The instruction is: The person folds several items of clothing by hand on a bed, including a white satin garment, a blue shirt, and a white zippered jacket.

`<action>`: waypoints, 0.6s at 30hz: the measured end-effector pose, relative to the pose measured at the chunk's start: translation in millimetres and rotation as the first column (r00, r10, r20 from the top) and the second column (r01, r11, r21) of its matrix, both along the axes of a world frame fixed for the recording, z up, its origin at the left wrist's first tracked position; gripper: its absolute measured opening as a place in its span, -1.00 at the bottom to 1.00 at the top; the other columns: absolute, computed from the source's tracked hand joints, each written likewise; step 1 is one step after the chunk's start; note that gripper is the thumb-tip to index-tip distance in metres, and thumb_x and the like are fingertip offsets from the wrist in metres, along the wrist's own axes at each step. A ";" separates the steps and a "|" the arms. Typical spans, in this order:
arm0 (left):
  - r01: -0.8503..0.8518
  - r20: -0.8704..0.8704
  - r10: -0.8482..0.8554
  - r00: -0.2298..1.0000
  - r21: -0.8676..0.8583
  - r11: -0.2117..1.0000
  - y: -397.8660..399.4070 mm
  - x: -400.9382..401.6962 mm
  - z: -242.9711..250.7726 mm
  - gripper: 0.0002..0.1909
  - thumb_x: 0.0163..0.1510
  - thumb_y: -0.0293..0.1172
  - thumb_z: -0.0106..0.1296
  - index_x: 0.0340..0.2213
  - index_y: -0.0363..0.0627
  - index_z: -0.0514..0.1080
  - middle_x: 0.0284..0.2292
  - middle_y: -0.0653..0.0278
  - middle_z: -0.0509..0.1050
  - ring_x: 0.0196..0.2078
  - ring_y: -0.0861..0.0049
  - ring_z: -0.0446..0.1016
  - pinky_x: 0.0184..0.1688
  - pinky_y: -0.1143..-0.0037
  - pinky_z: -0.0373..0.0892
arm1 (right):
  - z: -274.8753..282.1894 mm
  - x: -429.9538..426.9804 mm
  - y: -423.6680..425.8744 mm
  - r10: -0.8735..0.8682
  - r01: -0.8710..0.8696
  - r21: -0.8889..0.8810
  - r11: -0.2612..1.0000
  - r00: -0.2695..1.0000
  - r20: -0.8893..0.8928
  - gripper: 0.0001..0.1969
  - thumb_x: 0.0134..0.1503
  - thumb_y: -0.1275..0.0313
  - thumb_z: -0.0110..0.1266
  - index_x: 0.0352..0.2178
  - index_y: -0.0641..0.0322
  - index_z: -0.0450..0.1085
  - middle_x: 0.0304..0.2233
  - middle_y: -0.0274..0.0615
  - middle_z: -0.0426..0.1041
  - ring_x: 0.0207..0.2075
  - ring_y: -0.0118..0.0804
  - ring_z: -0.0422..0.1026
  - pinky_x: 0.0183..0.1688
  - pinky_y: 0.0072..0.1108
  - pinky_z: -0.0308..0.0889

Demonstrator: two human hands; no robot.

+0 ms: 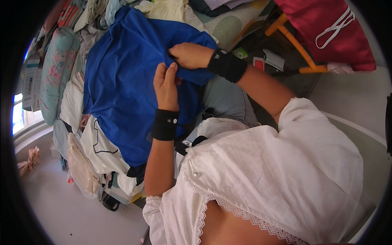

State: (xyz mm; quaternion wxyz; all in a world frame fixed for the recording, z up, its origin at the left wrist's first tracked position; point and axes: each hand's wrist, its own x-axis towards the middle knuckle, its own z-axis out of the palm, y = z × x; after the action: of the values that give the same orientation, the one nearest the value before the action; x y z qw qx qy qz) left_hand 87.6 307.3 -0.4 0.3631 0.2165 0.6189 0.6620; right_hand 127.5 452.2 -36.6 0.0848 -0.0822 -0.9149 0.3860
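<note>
A large piece of blue fabric, perhaps a garment, lies spread and wrinkled over a pile of clothes before me. My left hand pinches a fold of it, thumb on top. Just above and to the right, my right hand grips the same fabric with curled fingers, so the two hands nearly touch. The fingertips of the right hand are partly hidden in the cloth. Both wrists wear black wristbands. Part of the blue fabric hangs to the right, beneath my right hand and wrist.
White clothing with black trim and a floral bolster lie on the left. Pale yellow cloth is at the back. An orange frame and a dark red cloth with a white strap stand at right. A grey packet lies below.
</note>
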 end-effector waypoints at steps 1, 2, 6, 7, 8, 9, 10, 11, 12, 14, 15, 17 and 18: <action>-0.006 -0.004 0.006 1.000 -0.001 1.000 0.5 0.2 1.2 -0.91 0.04 -0.37 -0.05 -0.52 0.02 0.29 -0.60 0.56 0.26 -0.61 0.84 0.22 -0.52 0.74 0.19 | -1.5 -8.5 0.5 -0.035 0.035 -0.007 0.999 0.999 -0.002 -0.81 -0.07 0.39 -0.08 -0.49 0.32 0.34 -0.41 0.04 0.41 -0.33 0.04 0.39 -0.27 -0.31 0.28; -0.007 -0.013 0.007 1.000 0.007 1.000 0.8 0.0 2.9 -0.92 0.04 -0.37 -0.06 -0.51 0.02 0.29 -0.59 0.56 0.27 -0.60 0.84 0.21 -0.50 0.74 0.18 | -2.4 -17.2 1.5 -0.049 0.048 -0.018 0.999 0.998 -0.041 -0.81 -0.07 0.39 -0.08 -0.50 0.32 0.34 -0.40 0.05 0.41 -0.33 0.06 0.38 -0.26 -0.30 0.28; 0.032 -0.088 -0.033 0.996 -0.014 0.999 1.3 0.1 8.6 -0.93 0.06 -0.36 -0.08 -0.47 -0.02 0.33 -0.55 0.55 0.29 -0.53 0.84 0.21 -0.45 0.74 0.18 | -5.8 -34.1 2.5 -0.227 0.221 -0.188 0.957 0.974 -0.010 -0.75 -0.06 0.39 -0.13 -0.36 0.33 0.31 -0.33 0.13 0.39 -0.27 0.12 0.36 -0.20 -0.31 0.26; 0.036 -0.090 -0.035 0.995 0.015 0.999 1.5 0.4 9.6 -0.92 0.07 -0.38 -0.09 -0.47 -0.06 0.32 -0.56 0.53 0.28 -0.54 0.83 0.20 -0.46 0.74 0.17 | -6.7 -34.1 2.4 -0.283 0.278 -0.187 0.942 0.959 0.003 -0.73 -0.06 0.38 -0.14 -0.33 0.33 0.30 -0.32 0.15 0.39 -0.26 0.12 0.36 -0.19 -0.33 0.26; 0.030 -0.084 -0.028 0.996 0.025 0.999 2.6 1.0 10.0 -0.91 0.07 -0.40 -0.10 -0.48 -0.10 0.31 -0.57 0.51 0.28 -0.55 0.82 0.20 -0.47 0.73 0.16 | -7.1 -32.8 4.4 -0.285 0.282 -0.238 0.929 0.958 0.022 -0.66 -0.03 0.32 -0.16 -0.27 0.37 0.26 -0.29 0.20 0.36 -0.26 0.10 0.35 -0.17 -0.37 0.26; 0.034 -0.083 -0.029 0.996 0.052 0.998 3.7 1.5 10.0 -0.90 0.08 -0.41 -0.12 -0.48 -0.14 0.31 -0.57 0.50 0.27 -0.56 0.81 0.19 -0.49 0.73 0.16 | -7.5 -31.8 4.5 -0.214 0.212 -0.355 0.911 0.976 0.033 -0.65 -0.01 0.29 -0.16 -0.27 0.38 0.26 -0.28 0.18 0.36 -0.26 0.06 0.36 -0.17 -0.38 0.26; 0.023 -0.076 -0.020 0.997 0.043 0.999 4.6 2.0 9.8 -0.90 0.08 -0.41 -0.11 -0.48 -0.13 0.31 -0.57 0.50 0.27 -0.56 0.81 0.18 -0.49 0.73 0.16 | -7.5 -28.1 6.3 -0.131 0.124 -0.467 0.875 0.991 0.018 -0.63 0.00 0.26 -0.17 -0.27 0.38 0.27 -0.26 0.16 0.36 -0.27 0.02 0.37 -0.17 -0.40 0.26; 0.022 -0.075 -0.018 0.997 0.052 0.998 5.8 2.3 9.3 -0.90 0.08 -0.41 -0.11 -0.48 -0.13 0.31 -0.57 0.50 0.27 -0.56 0.81 0.18 -0.49 0.73 0.16 | -7.2 -26.0 6.8 -0.101 0.145 -0.633 0.760 0.989 0.105 -0.62 0.02 0.24 -0.17 -0.25 0.37 0.27 -0.25 0.09 0.37 -0.28 -0.09 0.37 -0.19 -0.43 0.28; 0.022 -0.081 -0.016 0.997 0.071 0.997 6.5 2.3 8.5 -0.90 0.08 -0.41 -0.11 -0.48 -0.13 0.31 -0.57 0.50 0.27 -0.56 0.82 0.18 -0.49 0.73 0.15 | -6.1 -23.5 7.1 -0.086 0.226 -0.849 0.478 0.974 0.211 -0.61 0.04 0.22 -0.18 -0.24 0.36 0.28 -0.24 0.02 0.37 -0.30 -0.20 0.38 -0.21 -0.46 0.29; 0.028 -0.079 -0.022 0.997 0.069 0.997 7.5 1.9 6.5 -0.91 0.07 -0.41 -0.10 -0.48 -0.13 0.31 -0.57 0.51 0.27 -0.55 0.82 0.17 -0.49 0.73 0.15 | -2.4 -22.1 5.4 0.017 0.220 -0.780 0.586 0.959 0.284 -0.64 0.05 0.23 -0.18 -0.25 0.32 0.30 -0.26 -0.05 0.37 -0.32 -0.26 0.36 -0.26 -0.50 0.30; 0.035 -0.081 -0.029 0.996 0.068 0.997 7.6 1.5 5.4 -0.91 0.07 -0.41 -0.10 -0.48 -0.13 0.31 -0.57 0.51 0.27 -0.55 0.82 0.17 -0.49 0.73 0.14 | -0.1 -21.9 4.4 0.044 0.230 -0.733 0.641 0.942 0.333 -0.65 0.06 0.23 -0.18 -0.26 0.30 0.31 -0.27 -0.08 0.38 -0.33 -0.30 0.36 -0.28 -0.52 0.30; 0.068 -0.087 -0.061 0.994 0.080 0.994 7.2 0.1 3.2 -0.92 0.07 -0.37 -0.10 -0.47 -0.07 0.33 -0.55 0.53 0.28 -0.52 0.83 0.18 -0.44 0.73 0.14 | 3.9 -20.1 0.2 0.015 0.217 -0.790 0.574 0.961 0.275 -0.68 0.06 0.26 -0.18 -0.29 0.29 0.32 -0.32 -0.10 0.38 -0.38 -0.31 0.35 -0.32 -0.54 0.31; 0.066 -0.083 -0.061 0.995 0.051 0.997 6.9 -0.3 2.0 -0.92 0.07 -0.35 -0.09 -0.46 -0.04 0.34 -0.55 0.55 0.28 -0.51 0.83 0.18 -0.41 0.73 0.14 | 5.5 -18.2 -1.3 -0.002 0.231 -0.808 0.543 0.962 0.274 -0.70 0.05 0.27 -0.17 -0.30 0.29 0.33 -0.35 -0.11 0.38 -0.40 -0.31 0.34 -0.34 -0.55 0.31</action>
State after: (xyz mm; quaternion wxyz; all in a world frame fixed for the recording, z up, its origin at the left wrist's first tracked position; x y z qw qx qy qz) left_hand 87.3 314.3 1.6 0.3526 0.2724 0.6080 0.6571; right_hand 109.3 451.0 -31.1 -0.0499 -0.2196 -0.6179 0.7534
